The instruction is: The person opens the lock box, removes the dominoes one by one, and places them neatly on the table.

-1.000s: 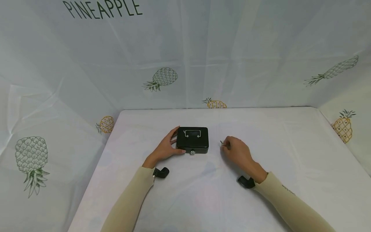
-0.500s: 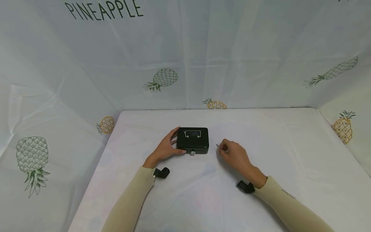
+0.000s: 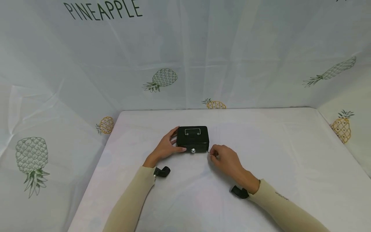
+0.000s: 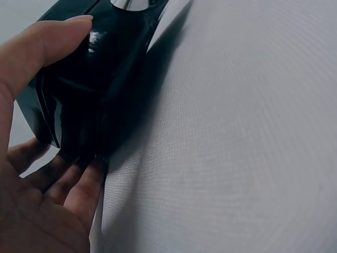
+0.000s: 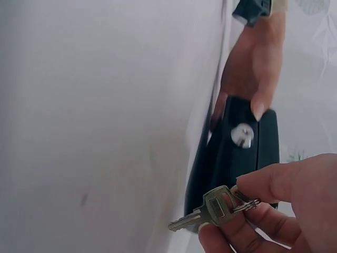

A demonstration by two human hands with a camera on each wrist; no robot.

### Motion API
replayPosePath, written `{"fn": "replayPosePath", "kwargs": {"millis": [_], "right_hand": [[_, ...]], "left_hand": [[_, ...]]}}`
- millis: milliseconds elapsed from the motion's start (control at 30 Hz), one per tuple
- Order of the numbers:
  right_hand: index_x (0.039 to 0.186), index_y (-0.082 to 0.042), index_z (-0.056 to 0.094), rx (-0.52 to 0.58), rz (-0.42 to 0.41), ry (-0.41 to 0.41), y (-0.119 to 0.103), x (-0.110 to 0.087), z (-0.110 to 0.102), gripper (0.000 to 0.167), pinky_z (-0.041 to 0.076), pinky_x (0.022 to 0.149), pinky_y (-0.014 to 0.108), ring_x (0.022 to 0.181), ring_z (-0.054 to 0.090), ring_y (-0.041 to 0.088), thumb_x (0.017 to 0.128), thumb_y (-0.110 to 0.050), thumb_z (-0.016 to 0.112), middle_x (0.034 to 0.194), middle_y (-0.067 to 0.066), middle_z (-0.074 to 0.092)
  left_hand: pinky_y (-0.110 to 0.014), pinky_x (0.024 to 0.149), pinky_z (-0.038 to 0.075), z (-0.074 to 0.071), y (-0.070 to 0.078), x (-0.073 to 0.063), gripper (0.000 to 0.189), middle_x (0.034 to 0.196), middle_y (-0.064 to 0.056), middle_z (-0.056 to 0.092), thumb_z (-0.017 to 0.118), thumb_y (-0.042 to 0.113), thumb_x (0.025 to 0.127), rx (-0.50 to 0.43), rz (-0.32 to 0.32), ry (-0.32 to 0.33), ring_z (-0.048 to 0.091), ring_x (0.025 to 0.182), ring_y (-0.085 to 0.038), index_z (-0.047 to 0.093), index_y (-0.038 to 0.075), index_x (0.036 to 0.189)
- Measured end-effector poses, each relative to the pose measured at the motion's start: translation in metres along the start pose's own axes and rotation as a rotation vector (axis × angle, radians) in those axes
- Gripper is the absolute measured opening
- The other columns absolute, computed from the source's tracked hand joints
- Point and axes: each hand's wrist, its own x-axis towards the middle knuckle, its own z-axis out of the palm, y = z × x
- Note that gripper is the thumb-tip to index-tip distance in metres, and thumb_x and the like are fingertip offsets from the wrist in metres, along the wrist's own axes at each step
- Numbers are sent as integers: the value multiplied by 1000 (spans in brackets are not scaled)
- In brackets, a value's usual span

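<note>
A small black cash box (image 3: 192, 138) with a wire handle on its lid and a round silver lock (image 3: 193, 150) on its front sits mid-table, lid closed. My left hand (image 3: 163, 149) grips its left end; in the left wrist view the thumb lies on the front of the box (image 4: 79, 95) and the fingers are at its end and underside. Thumb and fingers of my right hand (image 3: 227, 160) pinch a key (image 5: 213, 207) by its head, with small metal rings (image 5: 247, 205) attached. The key's blade points away from the fingers, close to the front right corner of the box.
A white cloth (image 3: 261, 138) covers the table. White sheets printed with pineapples (image 3: 165, 77) hang behind it and at both sides. Black wrist cameras (image 3: 162, 172) are worn on both arms.
My right hand has moved left and toward me, bringing the key from beside the box to its front right corner. The box's front has tipped up slightly; the left hand stays on it.
</note>
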Motion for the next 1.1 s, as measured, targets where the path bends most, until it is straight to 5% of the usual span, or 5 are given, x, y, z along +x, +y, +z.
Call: {"fn": "replayPosePath", "kwargs": {"millis": [433, 1100], "right_hand": [[83, -13, 72, -61, -65, 62, -22, 3, 20, 13, 46, 55, 26, 68, 52, 11, 86, -4, 81, 75, -5, 65], [82, -10, 78, -123, -41, 140, -41, 14, 29, 7, 50, 56, 29, 71, 54, 14, 88, -9, 82, 71, -4, 66]], "left_hand": [[-42, 119, 49, 0, -1, 0, 107, 168, -17, 34, 87, 4, 85, -15, -18, 9, 41, 152, -39, 23, 12, 170], [-42, 117, 50, 2, 0, 2, 105, 167, -19, 36, 87, 7, 87, -6, -16, 25, 43, 150, -40, 23, 11, 170]]}}
